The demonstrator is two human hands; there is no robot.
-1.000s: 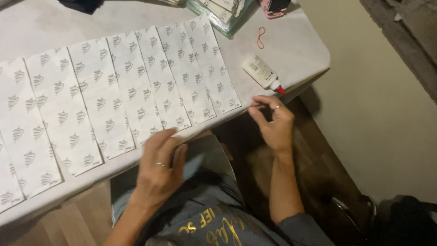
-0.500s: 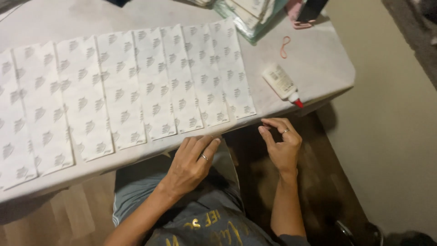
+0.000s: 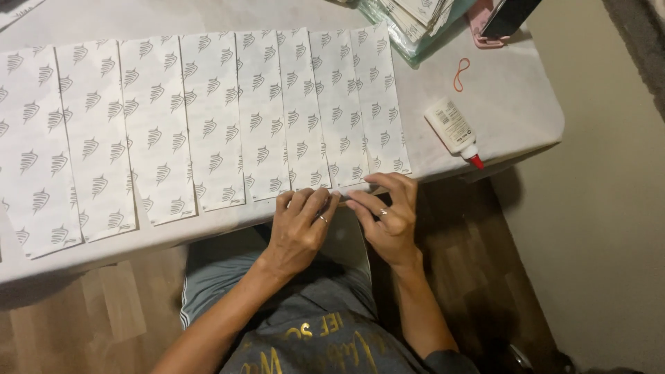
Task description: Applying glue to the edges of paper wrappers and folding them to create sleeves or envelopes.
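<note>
a: where are the hands working?

b: at the near edge of the counter (image 3: 499, 104), lower middle of the frame. both rest on the bottom ends of the printed paper strips (image 3: 305, 118), a row of white sheets with grey leaf-like marks laid side by side across the counter.

a: and how are the hands set?

b: the left hand (image 3: 299, 225) lies palm down, fingers half curled, tips pressing the strip ends at the counter's edge. the right hand (image 3: 388, 215) is just beside it, fingers bent, tips on the lower end of the rightmost strips. whether either truly pinches the paper i cannot tell.

a: what lies around?

b: right of the strips, a white glue bottle (image 3: 454, 131) with a red tip lies on its side. above it, a red rubber band (image 3: 461, 73). at the top, a stack of papers (image 3: 415, 21), and a pink object (image 3: 485, 24) at the upper right.
</note>
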